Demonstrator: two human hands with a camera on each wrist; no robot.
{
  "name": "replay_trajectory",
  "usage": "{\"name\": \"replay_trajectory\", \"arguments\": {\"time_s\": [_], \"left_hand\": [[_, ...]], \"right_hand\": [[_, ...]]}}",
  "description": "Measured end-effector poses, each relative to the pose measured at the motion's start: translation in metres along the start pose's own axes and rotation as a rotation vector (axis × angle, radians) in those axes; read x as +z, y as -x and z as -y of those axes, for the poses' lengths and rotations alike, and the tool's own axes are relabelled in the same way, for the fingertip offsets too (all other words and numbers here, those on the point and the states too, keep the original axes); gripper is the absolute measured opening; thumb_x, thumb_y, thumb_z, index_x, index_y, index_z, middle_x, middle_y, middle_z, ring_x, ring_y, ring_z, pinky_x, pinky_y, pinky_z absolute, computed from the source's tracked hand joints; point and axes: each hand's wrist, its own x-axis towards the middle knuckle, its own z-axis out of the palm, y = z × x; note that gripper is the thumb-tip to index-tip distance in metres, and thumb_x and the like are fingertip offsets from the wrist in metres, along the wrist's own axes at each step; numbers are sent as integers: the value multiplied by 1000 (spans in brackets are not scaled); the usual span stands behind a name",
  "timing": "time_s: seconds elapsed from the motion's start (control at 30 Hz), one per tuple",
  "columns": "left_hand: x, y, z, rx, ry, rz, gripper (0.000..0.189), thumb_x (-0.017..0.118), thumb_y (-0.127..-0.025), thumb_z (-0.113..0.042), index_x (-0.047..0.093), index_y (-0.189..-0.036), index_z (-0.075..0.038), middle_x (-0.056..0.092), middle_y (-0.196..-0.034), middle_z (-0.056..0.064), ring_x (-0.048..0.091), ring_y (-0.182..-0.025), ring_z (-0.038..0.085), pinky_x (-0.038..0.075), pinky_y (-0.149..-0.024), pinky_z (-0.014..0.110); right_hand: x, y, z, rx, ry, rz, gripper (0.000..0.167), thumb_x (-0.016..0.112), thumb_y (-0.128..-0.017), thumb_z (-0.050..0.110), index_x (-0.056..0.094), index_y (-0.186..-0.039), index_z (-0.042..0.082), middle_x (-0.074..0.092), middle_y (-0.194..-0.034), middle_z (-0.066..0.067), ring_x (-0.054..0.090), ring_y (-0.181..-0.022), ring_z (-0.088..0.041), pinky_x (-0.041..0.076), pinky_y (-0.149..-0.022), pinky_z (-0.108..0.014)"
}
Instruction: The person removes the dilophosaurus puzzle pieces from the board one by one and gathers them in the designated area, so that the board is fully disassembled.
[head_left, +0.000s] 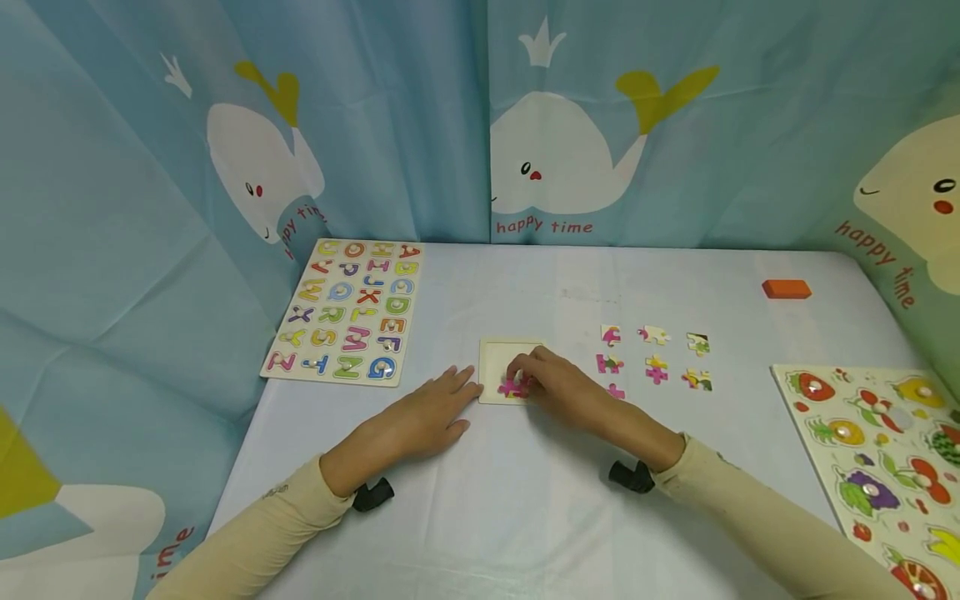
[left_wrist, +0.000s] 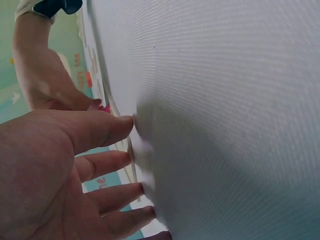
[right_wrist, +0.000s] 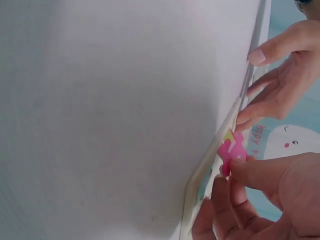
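Observation:
A small square wooden puzzle tray (head_left: 498, 357) with a raised rim lies on the table between the hands. My right hand (head_left: 564, 385) reaches over its right side and pinches a pink jigsaw piece (right_wrist: 234, 150) with a bit of yellow between thumb and fingers. In the head view, pink shows under those fingers at the tray's lower part; the fingers partly hide it. My left hand (head_left: 429, 415) rests at the tray's left edge, fingers spread and fairly straight, fingertips on the tabletop and near the rim. It holds nothing.
Several loose jigsaw pieces (head_left: 656, 372) lie in rows right of the tray. An alphabet board (head_left: 341, 312) sits at the back left, and a fruit board (head_left: 870, 467) at the right edge. An orange block (head_left: 786, 289) is at the back right. Whale-print curtains (head_left: 420, 125) hang around the table.

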Motion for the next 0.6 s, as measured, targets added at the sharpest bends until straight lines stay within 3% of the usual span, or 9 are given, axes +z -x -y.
{"name": "replay_trajectory", "arguments": {"time_s": [0.27,0.6], "left_hand": [[0,0,-1,-3,3,6,54,62,-107,-24,47,-158,-10,29,-173,12,24,-161,34,28,-127,56],[3,1,1,10,-4,-12,54,62,-107,-23,48,-157,-9,30,-173,12,26,-161,34,29,-127,55]], "right_hand": [[-9,3,0,-19,-78,4,26,68,-96,-9,69,-114,9,65,-99,-6,62,-91,-17,59,-86,-35],[-38,19,-6,105,-132,-36,12,70,-99,-2,69,-107,7,69,-105,-3,67,-98,-18,61,-89,-39]]}}
